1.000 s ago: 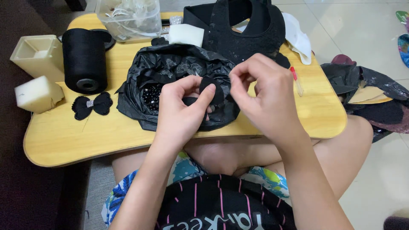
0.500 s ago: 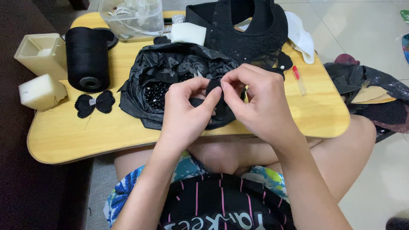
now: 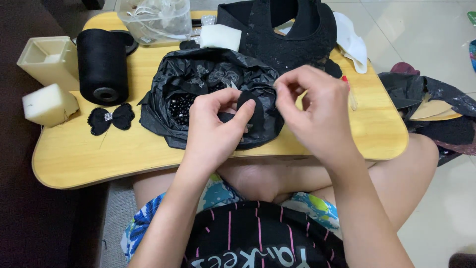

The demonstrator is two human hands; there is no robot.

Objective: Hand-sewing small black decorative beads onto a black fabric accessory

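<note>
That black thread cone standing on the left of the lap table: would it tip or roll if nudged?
The black thread cone stands upright on a wide flat end, so a light nudge would probably slide it rather than tip it. Knocked over, its round body would likely roll across the wooden table. Thickly wound, it looks fairly heavy for its size.

Your left hand point(image 3: 215, 126) and right hand point(image 3: 317, 111) are hovering over the black plastic bag point(image 3: 198, 84), which is filling the middle of the wooden lap table point(image 3: 99, 159). Bare wood is lying open along the near left edge and near right corner. To the left, the thread spool point(image 3: 102, 65), foam block point(image 3: 49, 104) and black bow point(image 3: 111, 119) are crowding the way; behind, the clear bag point(image 3: 158, 20) and black garment point(image 3: 292, 34) are blocking reach.
</note>
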